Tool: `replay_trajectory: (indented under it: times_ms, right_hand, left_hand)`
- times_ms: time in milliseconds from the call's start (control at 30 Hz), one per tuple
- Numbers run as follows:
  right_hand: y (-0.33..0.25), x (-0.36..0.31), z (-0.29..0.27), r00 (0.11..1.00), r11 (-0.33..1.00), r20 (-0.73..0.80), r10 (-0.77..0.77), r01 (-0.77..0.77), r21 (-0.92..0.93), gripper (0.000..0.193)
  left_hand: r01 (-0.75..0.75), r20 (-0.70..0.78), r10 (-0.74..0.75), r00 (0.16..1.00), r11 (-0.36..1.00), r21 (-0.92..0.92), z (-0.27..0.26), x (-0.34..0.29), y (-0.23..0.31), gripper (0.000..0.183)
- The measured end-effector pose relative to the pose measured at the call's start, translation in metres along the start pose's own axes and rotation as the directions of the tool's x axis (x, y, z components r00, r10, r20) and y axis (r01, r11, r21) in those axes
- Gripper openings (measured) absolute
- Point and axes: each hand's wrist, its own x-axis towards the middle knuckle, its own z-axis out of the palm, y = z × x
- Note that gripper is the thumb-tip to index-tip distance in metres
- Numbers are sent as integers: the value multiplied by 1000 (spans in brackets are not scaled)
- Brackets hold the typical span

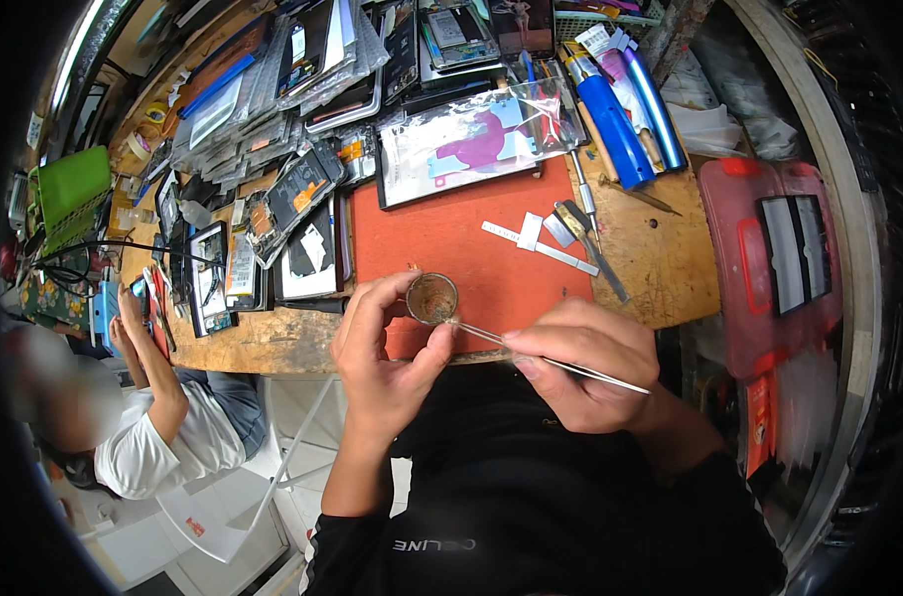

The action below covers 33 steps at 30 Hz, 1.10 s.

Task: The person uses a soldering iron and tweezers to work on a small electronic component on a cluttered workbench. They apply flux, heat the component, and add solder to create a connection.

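Observation:
My left hand (374,363) holds a small round tin (431,300) between thumb and fingers, over the near edge of the red mat (407,233). The tin's mouth faces up and brownish matter coats its inside. In my right hand (592,366) is a pair of thin metal tweezers (483,334), pinched between thumb and fingers. Their tips meet the tin's lower right rim, close to my left thumb; whether they grip anything is too small to tell. Beyond the hands, a metal sliding caliper (539,244) and a flat blade (610,268) lie on the mat.
Stacked phones and screens (312,60) crowd the bench's back left. A framed clear-covered panel (471,144) lies behind the mat. Blue tubes (615,129) stand right of it. A red plastic case (744,258) is beyond the bench's right end. Another person (173,427) sits at left.

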Motion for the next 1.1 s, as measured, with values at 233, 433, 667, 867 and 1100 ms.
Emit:
replay_trajectory:
  times_ms: [233, 433, 667, 867, 1100]
  right_hand:
    - [3, 7, 3, 999, 1000, -19, -27, 27, -2, 27]
    - [5, 4, 0, 986, 986, 112, -121, 132, -101, 27]
    - [-4, 0, -2, 948, 952, 241, -205, 251, -176, 26]
    - [-5, 0, -1, 976, 973, 144, -165, 185, -135, 32]
    - [-1, 2, 4, 996, 998, 63, -59, 61, -33, 34]
  left_hand:
    - [-102, 61, 96, 993, 990, 93, -6, 2, 5, 51]
    - [-177, 73, 167, 983, 972, 156, -5, 4, 7, 52]
    - [-229, 73, 217, 973, 930, 287, -12, 8, 10, 52]
    - [-219, 28, 219, 975, 942, 256, -9, 8, 7, 54]
    - [-301, 30, 307, 951, 904, 302, -11, 6, 7, 57]
